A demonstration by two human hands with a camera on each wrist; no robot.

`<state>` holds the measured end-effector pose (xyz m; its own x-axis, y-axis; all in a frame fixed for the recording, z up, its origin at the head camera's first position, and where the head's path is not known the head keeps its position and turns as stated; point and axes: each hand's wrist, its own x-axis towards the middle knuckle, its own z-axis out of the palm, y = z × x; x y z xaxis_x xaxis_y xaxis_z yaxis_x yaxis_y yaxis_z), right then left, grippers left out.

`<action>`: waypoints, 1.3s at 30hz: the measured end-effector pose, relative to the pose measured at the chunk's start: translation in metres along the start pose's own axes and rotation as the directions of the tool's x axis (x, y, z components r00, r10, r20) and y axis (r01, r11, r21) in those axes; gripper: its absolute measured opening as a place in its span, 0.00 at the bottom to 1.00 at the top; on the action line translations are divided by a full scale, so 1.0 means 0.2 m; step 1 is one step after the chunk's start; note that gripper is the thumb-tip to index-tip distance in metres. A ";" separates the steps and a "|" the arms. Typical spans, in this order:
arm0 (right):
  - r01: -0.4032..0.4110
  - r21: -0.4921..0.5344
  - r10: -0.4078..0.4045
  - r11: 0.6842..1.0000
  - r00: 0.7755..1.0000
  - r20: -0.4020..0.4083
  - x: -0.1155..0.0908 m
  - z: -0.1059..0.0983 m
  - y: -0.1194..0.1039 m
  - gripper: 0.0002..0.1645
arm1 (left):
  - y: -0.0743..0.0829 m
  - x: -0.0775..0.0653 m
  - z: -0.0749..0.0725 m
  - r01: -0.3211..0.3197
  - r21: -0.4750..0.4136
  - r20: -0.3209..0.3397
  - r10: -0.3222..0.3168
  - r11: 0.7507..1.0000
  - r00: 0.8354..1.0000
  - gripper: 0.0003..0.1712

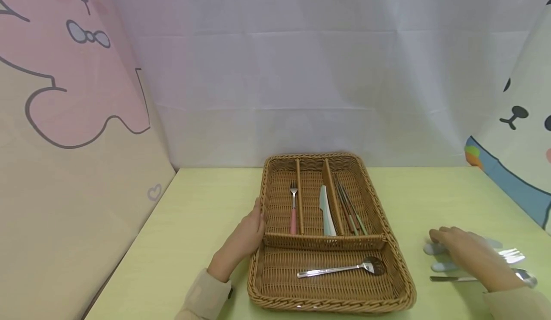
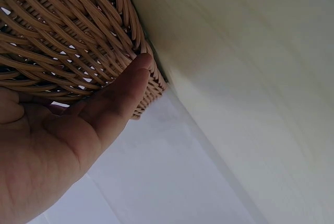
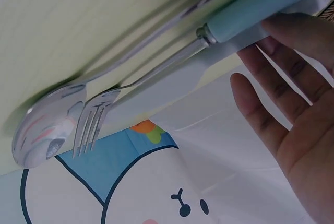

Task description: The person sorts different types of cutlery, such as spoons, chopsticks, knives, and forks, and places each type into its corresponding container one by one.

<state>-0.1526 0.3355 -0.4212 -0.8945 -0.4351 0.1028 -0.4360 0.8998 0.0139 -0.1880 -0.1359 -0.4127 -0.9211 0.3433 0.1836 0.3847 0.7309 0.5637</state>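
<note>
My left hand [image 1: 245, 234] rests against the left wall of a brown wicker cutlery basket [image 1: 254, 281]; in the left wrist view its fingers lie fairly straight along the weave [image 2: 57, 31]. To the basket's right, my right hand [image 1: 473, 253] is over a fork [image 3: 141, 80] with a pale blue-green handle, a pale knife [image 3: 167, 85] and a metal spoon [image 3: 49, 125]. Its fingers are spread and loosely bent, holding nothing. One fingertip is close to the fork's handle; whether it touches the cutlery, I cannot tell.
Inside the basket lie a pink-handled fork [image 1: 293, 217], a pale green knife [image 1: 325, 212] beside a white strip, several chopsticks [image 1: 350, 210] and, in the front compartment, a long-handled spoon [image 1: 331, 270]. The pale yellow table [image 1: 206, 200] meets a white cloth backdrop [image 1: 301, 81].
</note>
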 end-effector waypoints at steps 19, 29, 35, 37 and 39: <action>0.012 -0.054 -0.016 0.998 0.998 -0.060 0.08 -0.06 -0.02 0.16 | 0.00 0.00 0.00 -0.002 -0.010 -0.004 0.002 1.000 1.000 0.29; 0.100 -0.131 -0.127 0.986 0.968 -0.216 0.17 -0.17 -0.10 0.19 | 0.01 -0.01 0.00 0.006 -0.015 -0.004 -0.006 1.000 1.000 0.29; 0.167 -0.179 -0.219 0.970 0.921 -0.323 0.24 -0.20 -0.17 0.20 | 0.00 0.00 0.00 -0.004 -0.015 -0.002 0.004 1.000 1.000 0.29; 0.185 -0.200 -0.247 0.962 0.903 -0.351 0.26 -0.22 -0.19 0.21 | 0.00 0.00 0.00 -0.006 -0.014 0.000 0.006 1.000 1.000 0.29; 0.201 -0.209 -0.267 0.957 0.892 -0.366 0.28 -0.23 -0.21 0.21 | 0.00 0.00 0.00 -0.009 -0.017 0.002 0.009 1.000 1.000 0.29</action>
<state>-0.1791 0.2747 -0.3711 -0.6452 -0.6163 0.4515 -0.5761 0.7806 0.2423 -0.1873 -0.1355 -0.4127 -0.9177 0.3508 0.1866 0.3915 0.7178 0.5757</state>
